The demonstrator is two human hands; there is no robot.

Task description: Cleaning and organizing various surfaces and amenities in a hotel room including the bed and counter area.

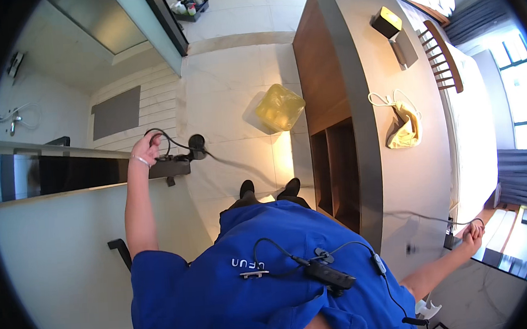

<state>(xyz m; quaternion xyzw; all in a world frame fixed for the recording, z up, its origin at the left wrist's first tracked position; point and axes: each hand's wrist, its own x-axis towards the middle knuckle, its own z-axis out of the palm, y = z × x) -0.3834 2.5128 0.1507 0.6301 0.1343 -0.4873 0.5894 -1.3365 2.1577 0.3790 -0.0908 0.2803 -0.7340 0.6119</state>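
My left hand [147,148], at the left with a bracelet on its wrist, grips a loop of black cable [166,133]. The cable runs past a black rounded object [197,147] at the end of a dark ledge, then on over the floor as a blurred line. At the far right my right hand [473,235] is closed on a thin dark cord [429,217], which arcs over the grey counter. Whether both cords are one piece, I cannot tell. A small blurred dark thing [411,249] shows near the counter's lower part.
A yellow translucent cube-shaped stool [280,108] stands on the tiled floor. The long grey counter [408,169] bears a cream drawstring pouch [406,126] and a black-and-yellow box [387,22]. A wooden chair [445,58] is beyond. A caddy with bottles [193,10] sits at the top.
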